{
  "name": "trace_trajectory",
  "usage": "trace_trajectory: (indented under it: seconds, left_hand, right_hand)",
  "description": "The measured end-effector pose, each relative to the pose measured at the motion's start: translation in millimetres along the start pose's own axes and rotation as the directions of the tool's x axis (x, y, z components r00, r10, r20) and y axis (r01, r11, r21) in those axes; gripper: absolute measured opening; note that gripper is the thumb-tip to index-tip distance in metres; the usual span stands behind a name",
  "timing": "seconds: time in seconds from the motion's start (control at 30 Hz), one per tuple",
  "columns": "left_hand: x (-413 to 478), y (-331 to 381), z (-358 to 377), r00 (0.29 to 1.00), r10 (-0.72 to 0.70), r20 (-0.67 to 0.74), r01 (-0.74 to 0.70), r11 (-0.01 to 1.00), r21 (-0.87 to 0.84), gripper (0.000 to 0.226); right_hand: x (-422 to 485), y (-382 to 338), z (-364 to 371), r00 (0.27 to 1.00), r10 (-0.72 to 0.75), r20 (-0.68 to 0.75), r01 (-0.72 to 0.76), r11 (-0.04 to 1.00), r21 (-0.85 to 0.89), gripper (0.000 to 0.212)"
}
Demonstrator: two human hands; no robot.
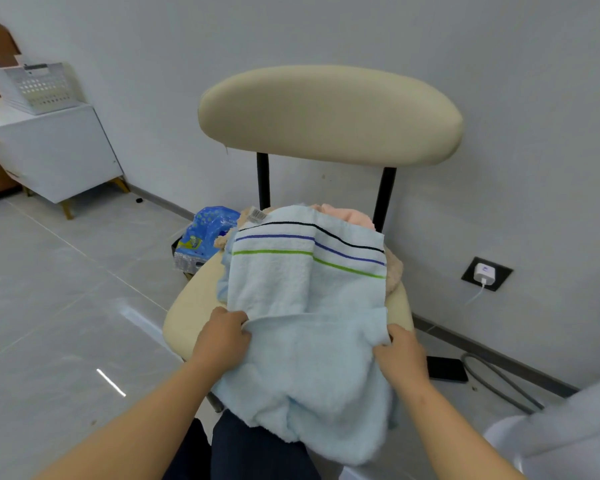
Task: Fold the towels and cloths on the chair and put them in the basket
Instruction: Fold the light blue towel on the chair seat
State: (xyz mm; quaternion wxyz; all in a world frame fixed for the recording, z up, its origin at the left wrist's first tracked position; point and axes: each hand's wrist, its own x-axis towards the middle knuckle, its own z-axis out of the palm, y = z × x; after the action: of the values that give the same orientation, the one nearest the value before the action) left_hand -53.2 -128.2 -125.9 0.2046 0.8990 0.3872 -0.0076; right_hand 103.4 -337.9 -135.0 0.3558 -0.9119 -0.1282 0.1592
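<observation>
A light blue towel (305,306) with black, blue and green stripes lies over the cream chair (329,112), its near end hanging off the seat front towards my legs. My left hand (222,337) grips the towel's left edge at a fold. At the right edge of that same fold, my right hand (400,355) pinches the cloth. Under the towel, a pink cloth (347,216) and a beige cloth (394,271) peek out at the back of the seat. A white perforated basket (42,86) stands on a white cabinet at the far left.
A blue plastic package (203,237) sits on the floor left of the chair. A charger is plugged into a wall socket (485,273) at the right, with a black phone (445,368) and grey cable on the floor. A white object fills the bottom right corner.
</observation>
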Motion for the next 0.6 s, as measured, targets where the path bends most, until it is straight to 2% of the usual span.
trace_trajectory:
  seconds: [0.07, 0.13, 0.2, 0.27, 0.37, 0.43, 0.5, 0.57, 0.6]
  left_hand:
    - [1.0, -1.3, -6.4, 0.993, -0.026, -0.114, 0.018, 0.997, -0.075, 0.033]
    - [1.9, -5.6, -12.0, 0.981, -0.071, -0.181, 0.061, 0.996, -0.062, 0.035]
    - [0.7, -9.7, -13.7, 0.991, -0.067, -0.114, 0.071, 0.997, 0.029, 0.028]
    - [-1.1, -9.0, -15.0, 0.998, -0.045, -0.038, 0.048, 0.996, 0.078, 0.014]
    - [-2.8, -7.1, -22.2, 0.997, -0.048, 0.062, 0.042, 0.994, 0.097, 0.017]
    - [-6.3, -6.1, -30.7, 0.98, -0.059, 0.191, 0.023, 0.982, 0.186, 0.026]
    - [-12.2, -5.5, -37.8, 0.965, -0.086, 0.248, 0.023, 0.969, 0.246, 0.03]
    - [-17.6, 0.6, -49.2, 0.99, -0.07, 0.124, 0.055, 0.991, 0.121, 0.023]
    - [-17.1, 4.4, -53.8, 0.999, -0.054, 0.008, 0.054, 0.998, -0.043, 0.021]
  right_hand:
    - [-2.3, -0.3, -4.2, 0.995, -0.015, -0.095, 0.018, 0.999, 0.03, 0.02]
    - [-4.8, 0.2, -4.2, 0.997, -0.034, -0.069, 0.034, 0.999, 0.003, 0.027]
    - [-7.6, 0.4, -0.3, 0.999, -0.034, 0.027, 0.036, 0.996, -0.076, 0.031]
    - [-8.3, -2.9, 0.5, 0.999, -0.009, 0.042, 0.013, 0.995, -0.1, 0.025]
    - [-9.3, -15.0, -4.9, 0.997, -0.019, 0.081, 0.021, 1.0, -0.024, 0.006]
    - [-11.1, -18.8, -8.3, 0.987, -0.028, 0.157, 0.026, 0.999, 0.02, 0.018]
    - [-14.5, -19.9, -13.0, 0.987, -0.062, 0.145, 0.049, 0.994, 0.094, 0.018]
    - [-17.3, -21.2, -19.6, 0.997, -0.06, 0.056, 0.046, 0.972, 0.229, 0.016]
    - [-18.5, -22.3, -22.4, 0.999, -0.051, -0.009, 0.051, 0.952, 0.303, 0.016]
